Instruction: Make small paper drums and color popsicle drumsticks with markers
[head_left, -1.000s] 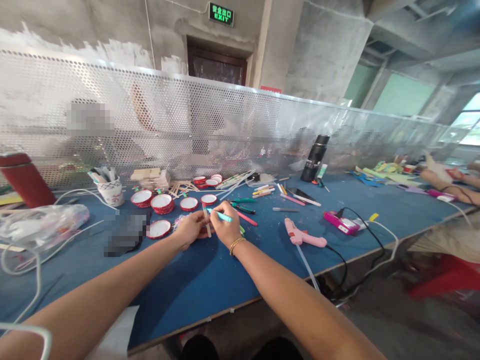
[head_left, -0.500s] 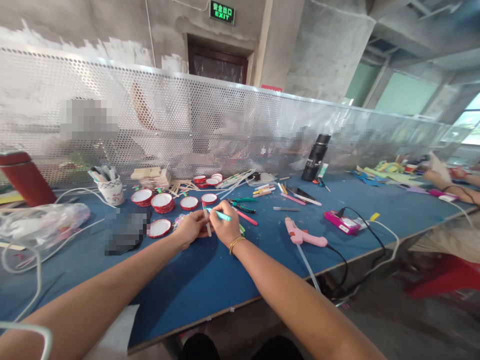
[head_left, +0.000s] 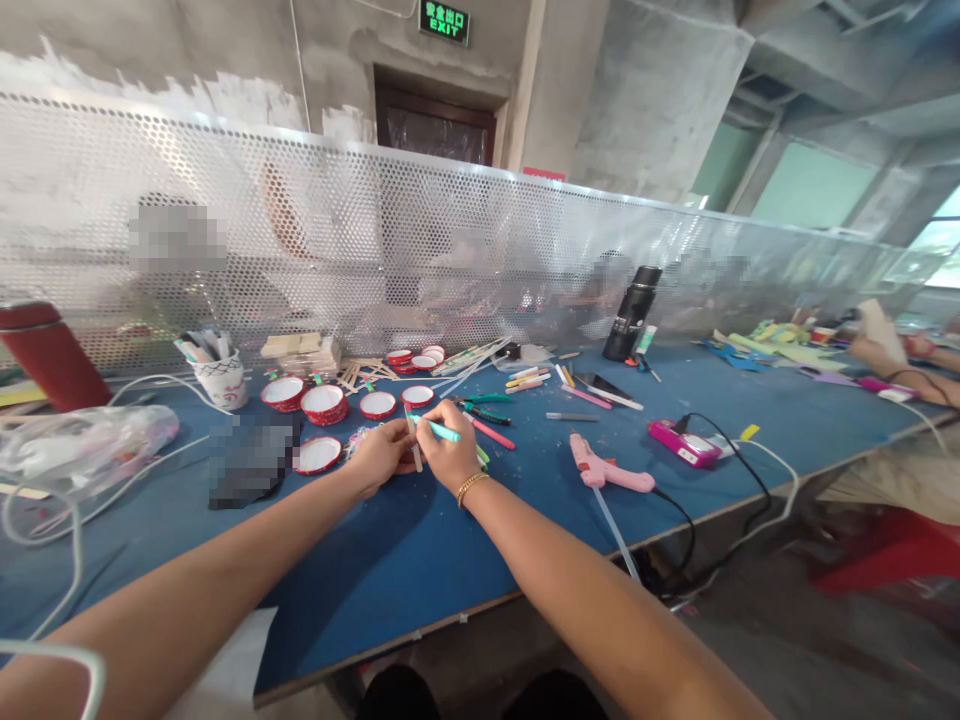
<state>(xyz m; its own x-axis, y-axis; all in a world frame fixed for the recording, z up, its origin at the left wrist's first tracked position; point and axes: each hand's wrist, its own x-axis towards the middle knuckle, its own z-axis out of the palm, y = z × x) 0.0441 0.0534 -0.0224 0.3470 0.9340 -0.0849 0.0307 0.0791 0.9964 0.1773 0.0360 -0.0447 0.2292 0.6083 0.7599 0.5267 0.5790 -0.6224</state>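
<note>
My left hand (head_left: 384, 458) is closed around a thin wooden craft stick (head_left: 417, 456) with a red upper end, held upright over the table. In my right hand (head_left: 450, 448) is a turquoise marker (head_left: 442, 430), gripped like a pen, its tip against or very near the upper part of the stick. A gold bracelet circles my right wrist. Close to the left hand lie round red-rimmed pieces with white insides, such as this one (head_left: 318, 456). A red marker (head_left: 491, 433) and green-handled pliers (head_left: 484, 408) lie just beyond the right hand.
On the right are a pink glue gun (head_left: 609, 474), a magenta power strip (head_left: 684, 444) and a black bottle (head_left: 634, 315). At left stand a red bottle (head_left: 54, 358), a paper cup of tools (head_left: 221, 382) and a plastic bag (head_left: 97, 445). A perforated metal screen (head_left: 465, 260) runs behind.
Almost nothing differs. The turquoise marker and my right hand have shifted very slightly left, and both hands keep their grips.
</note>
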